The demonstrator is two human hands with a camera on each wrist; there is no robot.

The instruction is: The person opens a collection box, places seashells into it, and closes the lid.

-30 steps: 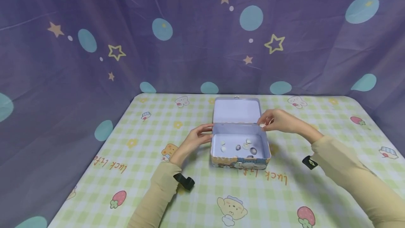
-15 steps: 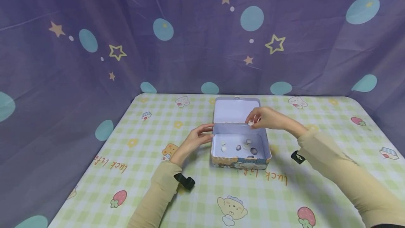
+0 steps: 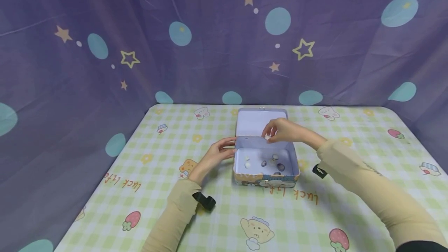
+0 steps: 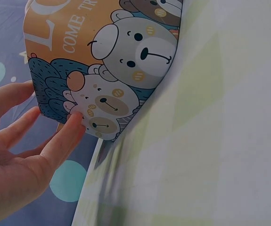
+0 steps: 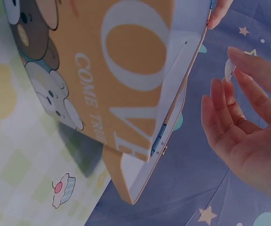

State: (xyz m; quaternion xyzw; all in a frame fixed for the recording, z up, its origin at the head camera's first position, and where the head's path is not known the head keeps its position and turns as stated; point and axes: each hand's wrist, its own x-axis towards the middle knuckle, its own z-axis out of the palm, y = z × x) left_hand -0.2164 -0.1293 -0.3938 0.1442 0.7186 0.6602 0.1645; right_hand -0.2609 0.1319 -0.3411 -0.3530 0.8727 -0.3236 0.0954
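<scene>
A lidded tin box (image 3: 266,181) printed with cartoon bears stands on the table, its hinged lid (image 3: 261,123) tipped back. Several small shells, white and dark, lie on its floor, among them a dark shell (image 3: 280,167) at the right. My right hand (image 3: 287,130) is above the back part of the box and pinches a small white seashell (image 5: 229,70) between thumb and fingers. At the box's left side, my left hand (image 3: 214,154) rests its extended fingers (image 4: 69,134) against the printed wall.
A green-and-white checked tablecloth (image 3: 196,221) with printed cartoons covers the table. Behind the table's far edge hangs a purple curtain (image 3: 217,65) with stars and blue ovals. Dark bands with small devices are on both sleeves.
My right hand has moved left with the white seashell, from the box's right back corner to over its back middle. My left hand has stayed at the box's side.
</scene>
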